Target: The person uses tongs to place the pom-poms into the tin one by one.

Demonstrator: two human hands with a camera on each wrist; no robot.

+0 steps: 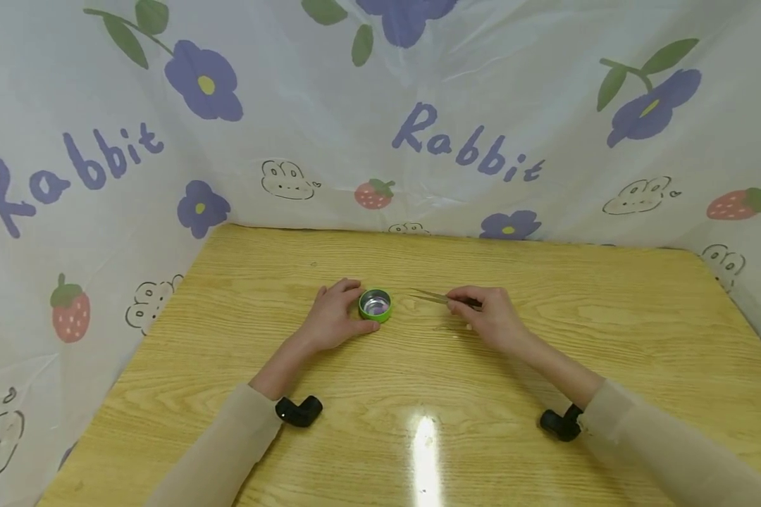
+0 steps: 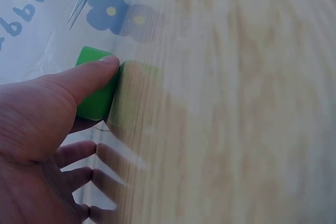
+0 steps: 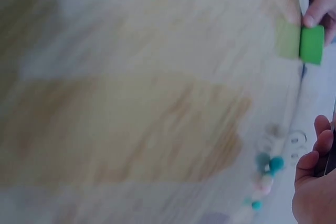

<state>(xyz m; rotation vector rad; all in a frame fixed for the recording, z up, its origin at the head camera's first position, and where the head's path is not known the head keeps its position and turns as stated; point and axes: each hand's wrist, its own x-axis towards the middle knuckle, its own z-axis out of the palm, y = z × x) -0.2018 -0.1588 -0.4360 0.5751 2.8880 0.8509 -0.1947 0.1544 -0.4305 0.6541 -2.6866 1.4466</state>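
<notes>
A small round open tin, bright green outside and silvery inside (image 1: 375,305), stands upright on the light wood-grain table (image 1: 279,260), a little left of the middle in the head view. The left hand (image 1: 334,317) grips it at the side: the thumb presses against the near wall, a finger reaches round the far side, and the remaining fingers touch the tabletop.

To the right of the tin, a pair of slender pointed metal tweezers (image 1: 442,299) is pinched between the thumb and fingers of the right hand (image 1: 491,320). The tips stand slightly apart, aimed toward the tin and clear of it.

Small round teal beads (image 3: 275,163) and a pale pink bead (image 3: 265,183) lie on the table near the right hand; their exact number cannot be told.

Both forearms wear beige sleeves (image 1: 228,436), each with a black device (image 1: 299,412) at the cuff. A white cloth printed with purple flowers, strawberries and "Rabbit" lettering (image 1: 330,141) hangs behind the table.
</notes>
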